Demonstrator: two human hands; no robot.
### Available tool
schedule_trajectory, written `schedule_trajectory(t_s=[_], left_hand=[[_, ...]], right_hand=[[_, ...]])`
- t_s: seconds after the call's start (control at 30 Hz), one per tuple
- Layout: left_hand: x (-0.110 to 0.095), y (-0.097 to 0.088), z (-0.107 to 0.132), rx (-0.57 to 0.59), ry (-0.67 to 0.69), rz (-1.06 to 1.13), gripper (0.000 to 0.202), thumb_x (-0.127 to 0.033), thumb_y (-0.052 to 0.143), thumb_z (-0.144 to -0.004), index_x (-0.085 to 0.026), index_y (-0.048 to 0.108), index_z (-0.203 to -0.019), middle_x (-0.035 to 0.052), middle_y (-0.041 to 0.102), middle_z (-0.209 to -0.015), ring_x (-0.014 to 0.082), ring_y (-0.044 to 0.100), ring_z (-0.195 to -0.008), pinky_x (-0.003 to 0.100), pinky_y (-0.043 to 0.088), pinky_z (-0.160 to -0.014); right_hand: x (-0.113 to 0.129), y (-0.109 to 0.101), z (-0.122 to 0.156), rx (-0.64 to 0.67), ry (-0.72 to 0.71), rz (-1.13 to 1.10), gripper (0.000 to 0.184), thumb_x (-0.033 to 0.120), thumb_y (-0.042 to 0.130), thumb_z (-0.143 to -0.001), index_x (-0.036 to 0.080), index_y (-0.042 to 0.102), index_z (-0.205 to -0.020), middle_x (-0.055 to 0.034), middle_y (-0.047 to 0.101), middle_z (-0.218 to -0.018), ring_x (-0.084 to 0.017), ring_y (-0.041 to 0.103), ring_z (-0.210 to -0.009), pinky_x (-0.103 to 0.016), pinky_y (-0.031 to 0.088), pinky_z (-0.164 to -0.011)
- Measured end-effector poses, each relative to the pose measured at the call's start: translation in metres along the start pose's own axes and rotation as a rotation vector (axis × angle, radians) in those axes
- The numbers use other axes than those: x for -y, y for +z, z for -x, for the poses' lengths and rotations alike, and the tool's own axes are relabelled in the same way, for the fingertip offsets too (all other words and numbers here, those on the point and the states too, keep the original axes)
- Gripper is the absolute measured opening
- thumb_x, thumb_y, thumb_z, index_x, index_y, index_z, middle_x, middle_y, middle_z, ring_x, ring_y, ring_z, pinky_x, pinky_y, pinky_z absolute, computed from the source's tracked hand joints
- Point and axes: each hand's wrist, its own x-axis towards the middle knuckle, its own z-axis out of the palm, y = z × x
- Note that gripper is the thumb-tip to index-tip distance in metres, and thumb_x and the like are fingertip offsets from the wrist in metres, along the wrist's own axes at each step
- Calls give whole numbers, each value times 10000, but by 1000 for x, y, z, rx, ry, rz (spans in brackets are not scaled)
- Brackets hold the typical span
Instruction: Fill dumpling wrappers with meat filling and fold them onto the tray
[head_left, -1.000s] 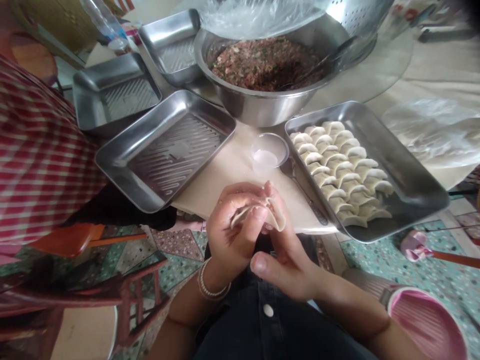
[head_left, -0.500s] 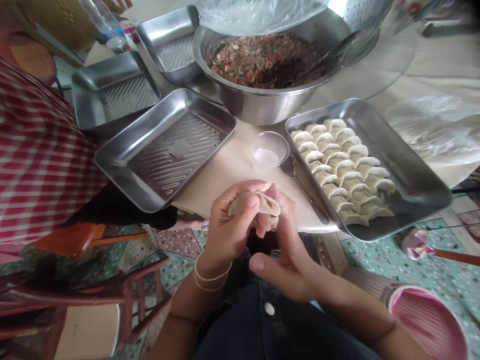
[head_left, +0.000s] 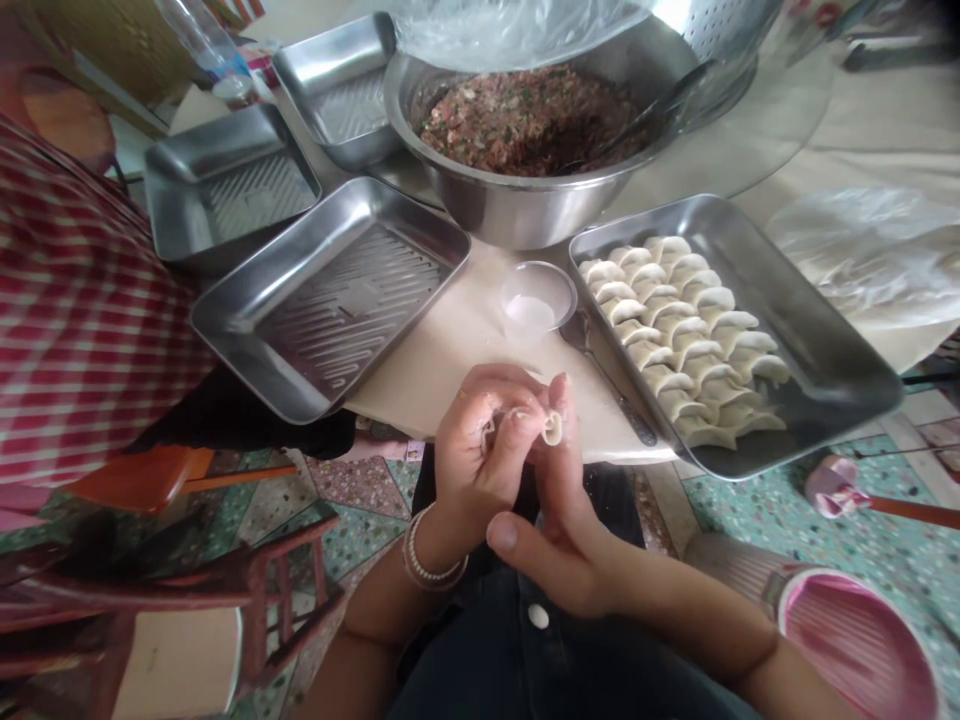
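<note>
My left hand [head_left: 487,430] is closed around a dumpling [head_left: 553,429], its thumb pressing the dough. Only the folded pale edge of the wrapper shows past the fingertips. On the other side my right hand [head_left: 562,510] cups the dumpling with its fingers, while its thumb sticks out toward the left wrist. Both hands are just in front of the table edge. Beyond them stand a clear plastic cup [head_left: 538,298] and a metal spoon [head_left: 611,380]. To the right, a metal tray [head_left: 832,370] carries rows of finished dumplings [head_left: 690,335].
A steel bowl [head_left: 525,210] of minced filling [head_left: 517,115] stands at the back, a plastic bag above it. Three metal trays, one nearest [head_left: 330,310], are at the left beside a person in a checked garment [head_left: 82,320]. A pink bin [head_left: 855,640] is low right.
The left fingers and thumb have closed further over the dumpling, hiding most of it. Both hands have drawn closer together, and the right index finger now points up beside the dough edge.
</note>
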Motion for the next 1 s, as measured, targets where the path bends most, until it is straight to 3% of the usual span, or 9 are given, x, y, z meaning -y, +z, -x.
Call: schedule_trajectory(t_s=[0.1, 0.2, 0.3, 0.43, 0.6, 0.7, 0.77, 0.87, 1.0], left_hand=[[0, 2, 2, 17, -8, 46, 171, -297, 485, -944, -203, 596, -854, 36, 609, -997, 115, 618, -825, 235, 530, -654], [-2, 4, 7, -2, -112, 203, 229, -367, 445, -958, -293, 541, -1151, 36, 608, -1145, 171, 631, -991, 322, 553, -803], [-6, 6, 13, 14, -191, 366, 416, -502, 400, -943, -354, 413, -1331, 51, 527, -1340, 240, 565, -1187, 437, 507, -965], [-17, 6, 18, 81, -283, 457, 481, -561, 461, -898, -384, 433, -1344, 22, 456, -1439, 274, 497, -1286, 434, 460, -1045], [-25, 7, 13, 107, -467, 742, 415, -491, 463, -927, -361, 469, -1321, 11, 485, -1429, 228, 595, -1185, 359, 539, -948], [-20, 8, 6, 142, -587, 885, 342, -422, 407, -963, -275, 559, -1232, 49, 597, -1305, 224, 616, -1159, 385, 527, -974], [-15, 8, 3, 141, -615, 891, 324, -387, 398, -969, -245, 626, -1149, 54, 664, -1190, 215, 619, -1155, 381, 523, -985], [-10, 5, 0, 79, -585, 806, 295, -333, 418, -967, -253, 676, -1082, 27, 699, -1127, 172, 651, -1093, 280, 578, -862], [-14, 1, -1, 91, -584, 732, 282, -350, 436, -964, -268, 687, -1064, 26, 696, -1163, 170, 669, -1064, 255, 594, -793]], right_hand=[[0, -4, -4, -84, -44, 45, 840, 461, 497, -915, 344, -93, -1502, -67, 148, -1532, -281, 145, -1462, -499, 313, -1174], [-1, -11, -11, -257, -115, 156, 612, 404, 462, -936, 332, 217, -1492, -83, 329, -1438, -262, 299, -1390, -530, 359, -1123], [-3, -19, -18, -425, -163, 357, 464, 351, 519, -909, 304, 466, -1368, -95, 444, -1343, -284, 430, -1277, -575, 377, -1044], [-8, -24, -23, -599, -280, 510, 307, 263, 608, -855, 259, 636, -1160, -85, 493, -1266, -275, 522, -1169, -515, 464, -931], [-6, -24, -25, -758, -464, 596, 194, 166, 612, -833, 232, 699, -993, -39, 530, -1020, -182, 548, -959, -369, 514, -805], [-6, -25, -24, -736, -469, 589, 232, 182, 611, -828, 274, 702, -1021, -37, 509, -986, -205, 513, -968, -384, 509, -815], [-8, -26, -24, -637, -440, 610, 257, 236, 622, -838, 286, 684, -1082, -43, 517, -1081, -244, 510, -1051, -435, 483, -883], [-13, -29, -22, -510, -418, 625, 399, 356, 644, -845, 308, 600, -1238, -51, 519, -1177, -271, 530, -1107, -472, 472, -917], [-19, -29, -18, -625, -469, 593, 458, 314, 715, -792, 427, 593, -1218, -11, 584, -1098, -242, 541, -1044, -416, 514, -831]])
